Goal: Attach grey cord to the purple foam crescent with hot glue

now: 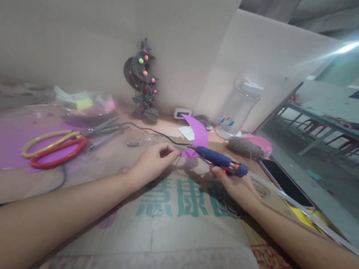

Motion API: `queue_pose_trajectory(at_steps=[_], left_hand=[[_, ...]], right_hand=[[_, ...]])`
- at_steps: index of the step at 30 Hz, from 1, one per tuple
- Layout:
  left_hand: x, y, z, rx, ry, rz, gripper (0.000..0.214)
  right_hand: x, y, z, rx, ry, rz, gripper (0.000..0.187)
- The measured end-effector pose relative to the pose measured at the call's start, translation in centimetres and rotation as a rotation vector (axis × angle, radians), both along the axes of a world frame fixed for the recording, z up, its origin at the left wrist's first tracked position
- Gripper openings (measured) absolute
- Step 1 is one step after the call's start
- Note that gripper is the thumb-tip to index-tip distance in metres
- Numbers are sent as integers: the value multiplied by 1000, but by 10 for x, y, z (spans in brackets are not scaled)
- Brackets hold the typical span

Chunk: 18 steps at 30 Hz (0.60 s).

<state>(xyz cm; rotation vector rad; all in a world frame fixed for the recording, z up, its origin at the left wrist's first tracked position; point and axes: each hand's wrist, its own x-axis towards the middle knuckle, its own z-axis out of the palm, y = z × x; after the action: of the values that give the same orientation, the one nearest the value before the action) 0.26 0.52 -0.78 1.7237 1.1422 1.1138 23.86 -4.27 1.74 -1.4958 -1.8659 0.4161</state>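
Note:
A purple crescent cutout (201, 133) stands up in front of me, its lower tip at the pinched fingertips of my left hand (155, 162). A thin grey strand hangs near those fingertips. My right hand (236, 183) is wrapped around a blue hot glue gun (218, 159) with a small red light lit. Its nozzle points left, at the lower part of the crescent, and whether they touch I cannot tell. A long translucent glue stick (291, 199) sticks out of the gun's back end.
Scissors (59, 146) with red and yellow handles lie left on purple sheet material. Behind stand a dark crescent ornament (141, 72) with colored balls and a clear bottle (237, 111). Grey yarn (246, 147) and a phone (289, 182) lie right. A black cord (151, 129) crosses the cardboard-covered table.

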Motion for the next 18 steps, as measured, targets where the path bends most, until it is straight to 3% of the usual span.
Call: queue_pose_trajectory(at_steps=[5, 9, 12, 15, 18], left_hand=[[-1, 5, -2, -15, -98, -30, 22], [-1, 2, -2, 38, -58, -101, 22], [-1, 0, -1, 52, -49, -134, 23], [0, 0, -1, 42, -34, -125, 24], [0, 1, -1, 31, -17, -103, 23]], right_hand=[[8, 5, 20, 156, 211, -31, 43], [11, 28, 28, 108, 460, -149, 42], [12, 60, 32, 34, 384, -161, 40], [9, 99, 35, 17, 116, -168, 33], [1, 133, 29, -6, 89, -163, 32]])
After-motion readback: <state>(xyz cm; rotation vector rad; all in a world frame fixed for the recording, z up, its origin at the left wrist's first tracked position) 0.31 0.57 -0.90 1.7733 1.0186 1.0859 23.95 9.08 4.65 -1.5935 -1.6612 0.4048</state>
